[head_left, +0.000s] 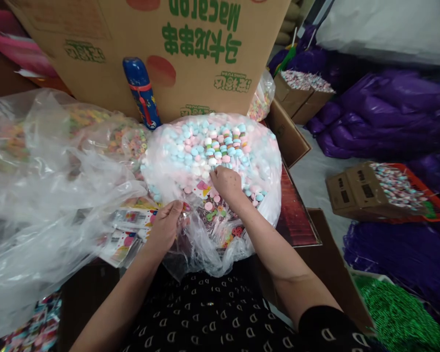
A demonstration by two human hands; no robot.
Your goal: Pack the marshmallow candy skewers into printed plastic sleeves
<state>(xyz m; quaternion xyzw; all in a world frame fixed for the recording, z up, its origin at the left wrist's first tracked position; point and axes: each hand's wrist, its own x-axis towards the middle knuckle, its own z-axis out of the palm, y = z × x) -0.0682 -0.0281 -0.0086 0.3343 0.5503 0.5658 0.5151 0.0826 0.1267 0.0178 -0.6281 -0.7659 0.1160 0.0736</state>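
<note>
A big clear plastic bag (267, 151) lies wide on the table in front of me, full of pink, blue and white macaron-shaped candies (185, 151). My right hand (226, 182) is closed over it, gripping the stick ends of a bunch of candy skewers (225, 144) whose candies line up in rows beyond my knuckles. At the bag's near left edge, my left hand (168, 222) pinches a clear printed packet; its exact outline is lost in the crumpled film. Ring-shaped candies (216, 213) show between my hands. Beside my left hand lies a stack of printed packets (128, 230).
Behind the bag rise a large cardboard carton (198, 93) and a blue bottle (141, 93). More clear bags of coloured ring candies (110, 134) crowd the left. Purple sacks (385, 112), candy-filled boxes (363, 188) and green strands (399, 313) occupy the right floor.
</note>
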